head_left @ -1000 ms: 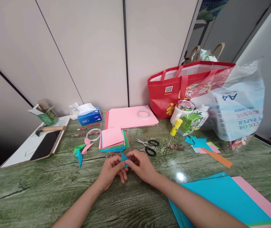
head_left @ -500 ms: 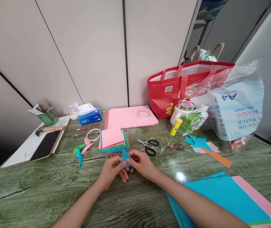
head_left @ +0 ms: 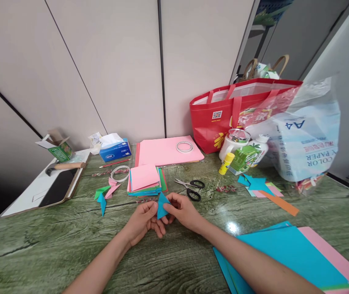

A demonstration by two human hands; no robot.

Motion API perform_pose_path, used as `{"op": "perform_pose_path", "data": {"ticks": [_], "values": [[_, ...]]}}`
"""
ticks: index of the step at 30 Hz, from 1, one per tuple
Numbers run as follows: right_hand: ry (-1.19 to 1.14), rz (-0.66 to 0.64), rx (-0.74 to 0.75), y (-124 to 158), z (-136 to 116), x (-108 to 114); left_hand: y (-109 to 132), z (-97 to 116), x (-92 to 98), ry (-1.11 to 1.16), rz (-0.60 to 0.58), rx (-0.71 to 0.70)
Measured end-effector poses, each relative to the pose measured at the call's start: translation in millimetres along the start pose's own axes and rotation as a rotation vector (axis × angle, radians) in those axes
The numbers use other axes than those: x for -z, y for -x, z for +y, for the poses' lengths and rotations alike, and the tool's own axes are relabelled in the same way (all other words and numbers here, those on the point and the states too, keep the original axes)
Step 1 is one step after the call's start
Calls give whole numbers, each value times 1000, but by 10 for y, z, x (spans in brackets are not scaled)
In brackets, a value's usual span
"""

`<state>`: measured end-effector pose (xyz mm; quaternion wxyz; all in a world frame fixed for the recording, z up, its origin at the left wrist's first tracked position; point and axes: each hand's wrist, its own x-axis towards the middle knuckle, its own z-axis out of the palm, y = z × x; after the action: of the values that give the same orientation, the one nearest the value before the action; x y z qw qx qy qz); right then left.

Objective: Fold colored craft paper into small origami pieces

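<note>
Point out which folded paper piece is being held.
The blue folded piece pinched in the right hand; the other blue piece, green piece and pink paper lie on the table.

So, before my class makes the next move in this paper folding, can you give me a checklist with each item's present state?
1. Blue folded paper held: ok, pinched by the right hand.
2. Left hand grip on it: cannot tell; the fingertips are close, but contact is unclear.
3. Creases sharp: cannot tell; too small to judge.
4. Scissors out of the hands: ok, lying on the table beyond the right hand.
5. Stack of square paper squared up: not ok; its edges are uneven.
6. Glue stick within view: ok, standing beside the green box.
</note>
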<state>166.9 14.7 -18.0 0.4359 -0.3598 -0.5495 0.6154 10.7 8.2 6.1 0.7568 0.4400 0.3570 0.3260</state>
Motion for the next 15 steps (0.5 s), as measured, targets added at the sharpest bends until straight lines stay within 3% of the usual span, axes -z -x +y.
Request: {"op": "perform_pose_path", "data": {"ticks": [8, 15], "values": [[15, -58, 19, 11, -14, -7, 8, -12, 0, -57, 5, 7], [58, -15, 16, 9, 10, -26, 1, -80, -40, -120, 92, -52]]}}
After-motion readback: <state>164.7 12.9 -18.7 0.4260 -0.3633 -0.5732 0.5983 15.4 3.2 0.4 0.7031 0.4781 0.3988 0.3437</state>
